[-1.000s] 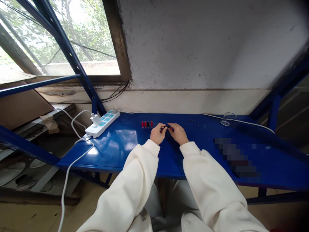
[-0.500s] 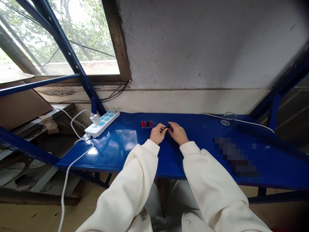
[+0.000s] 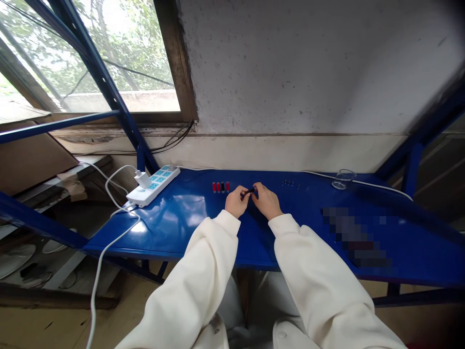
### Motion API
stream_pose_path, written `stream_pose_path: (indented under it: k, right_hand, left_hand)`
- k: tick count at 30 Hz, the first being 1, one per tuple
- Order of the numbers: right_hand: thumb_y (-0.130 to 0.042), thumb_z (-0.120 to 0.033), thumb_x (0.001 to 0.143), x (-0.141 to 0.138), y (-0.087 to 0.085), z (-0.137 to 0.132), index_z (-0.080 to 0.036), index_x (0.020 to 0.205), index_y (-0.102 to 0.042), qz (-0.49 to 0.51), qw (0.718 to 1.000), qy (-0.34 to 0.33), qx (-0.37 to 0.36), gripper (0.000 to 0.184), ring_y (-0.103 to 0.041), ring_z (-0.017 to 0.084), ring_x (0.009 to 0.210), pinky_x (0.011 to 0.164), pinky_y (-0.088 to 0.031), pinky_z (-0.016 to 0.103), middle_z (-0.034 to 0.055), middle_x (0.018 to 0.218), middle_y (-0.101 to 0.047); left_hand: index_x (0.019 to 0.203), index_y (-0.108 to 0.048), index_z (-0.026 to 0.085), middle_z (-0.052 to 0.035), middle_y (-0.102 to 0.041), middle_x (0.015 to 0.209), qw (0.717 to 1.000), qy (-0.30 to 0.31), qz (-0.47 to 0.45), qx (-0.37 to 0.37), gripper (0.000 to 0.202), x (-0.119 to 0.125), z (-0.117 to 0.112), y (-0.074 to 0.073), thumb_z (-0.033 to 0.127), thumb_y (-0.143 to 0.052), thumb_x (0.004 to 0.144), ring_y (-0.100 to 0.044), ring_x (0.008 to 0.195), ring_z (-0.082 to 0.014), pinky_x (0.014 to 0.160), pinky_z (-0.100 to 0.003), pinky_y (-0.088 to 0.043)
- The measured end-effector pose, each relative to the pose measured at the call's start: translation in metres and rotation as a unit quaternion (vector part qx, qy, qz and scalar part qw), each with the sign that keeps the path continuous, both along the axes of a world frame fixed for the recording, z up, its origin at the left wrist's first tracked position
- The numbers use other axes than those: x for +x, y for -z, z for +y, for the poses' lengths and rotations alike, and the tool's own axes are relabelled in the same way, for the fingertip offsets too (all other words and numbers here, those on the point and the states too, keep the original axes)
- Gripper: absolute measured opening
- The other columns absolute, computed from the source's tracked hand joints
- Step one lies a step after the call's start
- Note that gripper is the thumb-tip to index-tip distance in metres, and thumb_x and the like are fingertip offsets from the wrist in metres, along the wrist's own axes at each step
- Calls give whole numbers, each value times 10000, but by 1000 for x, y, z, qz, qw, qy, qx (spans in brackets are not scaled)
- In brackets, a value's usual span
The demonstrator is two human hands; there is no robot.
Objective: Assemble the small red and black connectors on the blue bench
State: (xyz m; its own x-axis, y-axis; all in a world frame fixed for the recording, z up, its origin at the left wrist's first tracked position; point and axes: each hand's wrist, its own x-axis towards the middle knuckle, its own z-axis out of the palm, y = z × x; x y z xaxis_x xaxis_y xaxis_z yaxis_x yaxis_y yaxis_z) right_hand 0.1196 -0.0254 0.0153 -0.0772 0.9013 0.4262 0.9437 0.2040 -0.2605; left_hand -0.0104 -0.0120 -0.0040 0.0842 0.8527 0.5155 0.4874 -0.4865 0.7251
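Observation:
My left hand and my right hand meet over the middle of the blue shelf. Both are closed in a pinch on one small dark and red part held between their fingertips. Just left of my left hand stands a short row of small red and black parts. Right of my right hand lies a row of tiny dark pieces. White sleeves cover both arms.
A white power strip with a plugged charger and white cable lies at the shelf's left end. A small clear glass dish sits at the back right. The wall runs close behind; blue frame struts flank both sides.
My hands have drawn slightly closer together and a little toward the left, still pinching the small part. Nothing else on the shelf has moved.

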Motion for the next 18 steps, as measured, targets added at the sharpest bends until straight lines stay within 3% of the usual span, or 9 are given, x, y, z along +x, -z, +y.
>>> stream_pose_path:
  k: [3,6,10,14,18]
  right_hand:
    - [-424,-227,804,-3,-1,3,-166,975,-505,-8,1000,2,3,198,-598,195,710,596,-368,267,90,849,-643]
    - [-437,-256,803,-5,-1,10,-169,955,-493,60,998,-5,9,184,-600,183,683,610,-374,266,72,800,-646]
    - [-472,-308,781,-10,0,27,-184,893,-512,203,978,-37,-17,172,-595,155,687,585,-395,240,40,781,-641]
    - [-569,-306,711,-21,3,45,-178,729,-553,162,982,-65,-73,130,-572,150,667,577,-390,239,39,743,-630]
    - [-599,-298,699,-38,7,55,-174,737,-569,118,984,-67,-118,133,-570,151,675,570,-373,235,40,762,-635]
  left_hand:
    - [853,-577,181,0,-595,733,997,16,-67,-23,155,1,-3,-6,264,-565,722,-470,446,-45,473,-193,-409]
    - [900,-560,161,-15,-601,735,980,30,-189,-59,266,-3,-5,-15,352,-585,716,-500,440,-50,454,-191,-428]
    - [798,-530,141,9,-571,626,935,-44,-347,-63,325,-15,-2,-26,456,-555,721,-471,382,-42,402,-182,-384]
    - [731,-513,135,29,-530,545,895,-89,-430,-76,335,-25,3,-28,469,-545,721,-447,344,-40,346,-168,-291]
    - [693,-503,130,35,-508,500,877,-94,-461,-93,332,-24,4,-27,459,-535,727,-432,321,-42,326,-168,-241]
